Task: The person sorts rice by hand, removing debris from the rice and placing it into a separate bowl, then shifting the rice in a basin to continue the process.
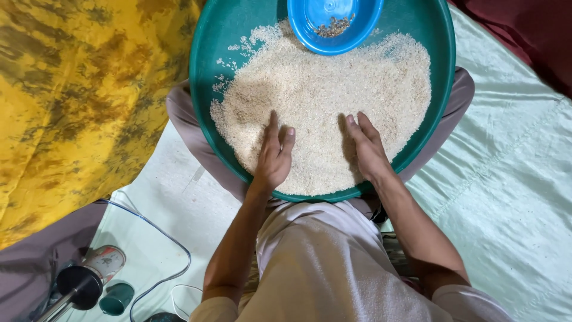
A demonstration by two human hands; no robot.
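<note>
Nearest the camera: pale shirt (333,268) and both forearms reaching forward over the lap. Bottom left on the pale green sheet (512,197): a small dark green cup (116,298), a round black head on a metal rod (77,287) lying against a printed can (104,262), and a thin cable (161,238) looping past them. Next out, the wide green basin (220,36) sits across the person's knees, near rim just past the wrists. It holds a broad flat bed of rice (333,89), which covers most of the floor and thins to scattered grains at the upper left. Left hand (273,158) lies palm-down on the rice near the front rim, fingers loosely curled, forefinger stretched forward into the grain, nothing gripped. Right hand (368,149) lies flat beside it, open, fingers together and pointing forward, tips pressed on the rice, also holding nothing. The hands are apart, with a strip of rice between them (bulk of the pile lies ahead of both sets of fingertips). Farther out, at the basin's far rim, a small blue bowl (310,24) rests on the rice with a little heap of darker bits (332,26) inside, well clear of both hands. Yellow mottled cloth (77,89) fills the left side; dark red fabric (524,30) shows at the top right.
</note>
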